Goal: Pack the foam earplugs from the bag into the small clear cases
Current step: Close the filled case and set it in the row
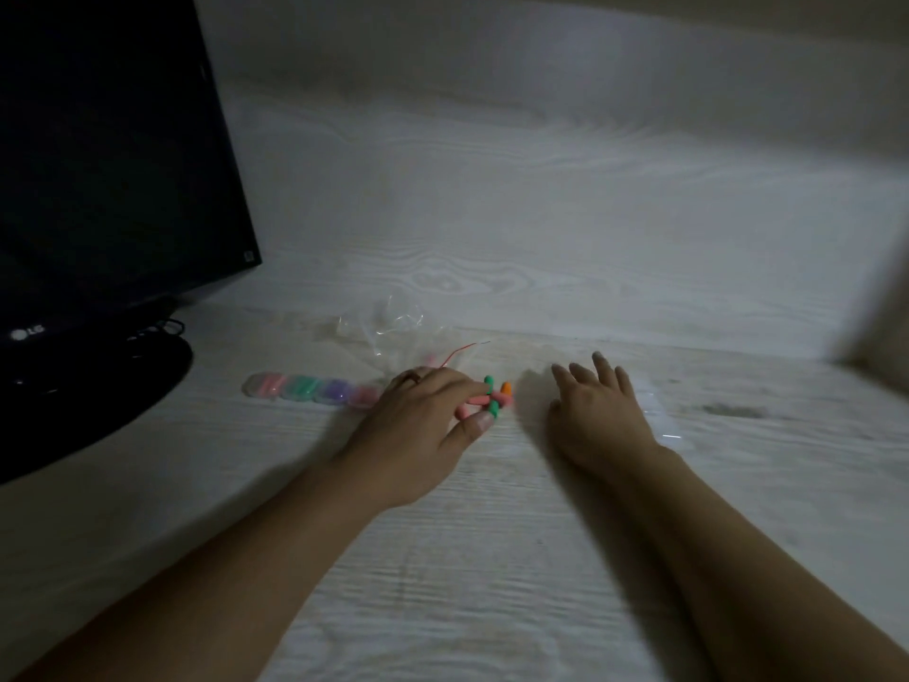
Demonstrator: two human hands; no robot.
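While the left hand [418,425] is pinching a loose cluster of foam earplugs [492,401] on the worktop [492,558] beside the bag [393,332], the right hand [597,411] is lying released. Earplugs look light and squashy; mid-body holds seem best.

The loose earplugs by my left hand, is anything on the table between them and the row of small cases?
Only the left hand itself. It lies between the earplugs and the cases; the crumpled bag lies behind.
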